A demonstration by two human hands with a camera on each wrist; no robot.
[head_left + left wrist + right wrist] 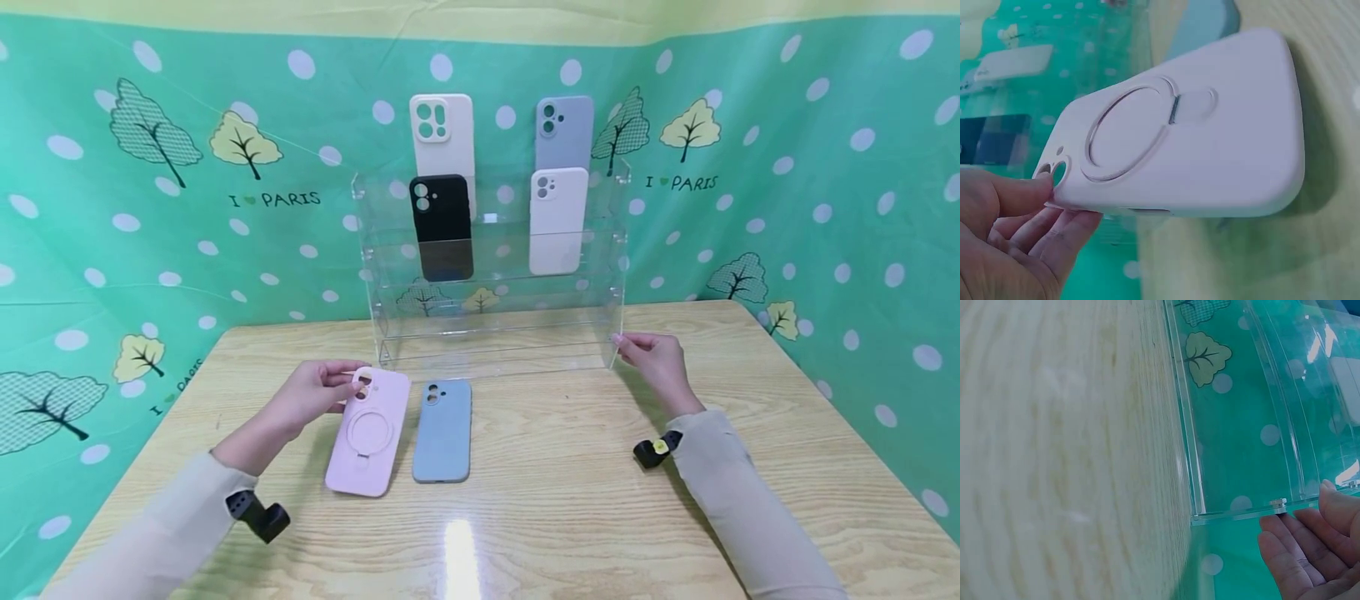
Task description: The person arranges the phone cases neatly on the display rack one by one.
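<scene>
Between thumb and fingers my left hand (318, 390) pinches a pink phone case (369, 458) by its camera-hole corner. The left wrist view shows the raised ring on the back of this case, which is tilted above the wooden table. Just right of it a blue phone case (442, 437) lies flat on the table. My right hand (656, 362) is at the lower right side panel of a clear acrylic display rack (495, 362). In the right wrist view its thumb (1338, 506) and fingers are on either side of the panel's edge, pinching it.
The rack's upper tiers hold a white case (453, 154), a black case (441, 212), a grey-blue case (566, 137) and another white case (558, 221). A green patterned cloth (262, 250) hangs behind and at both sides of the wooden table (555, 500).
</scene>
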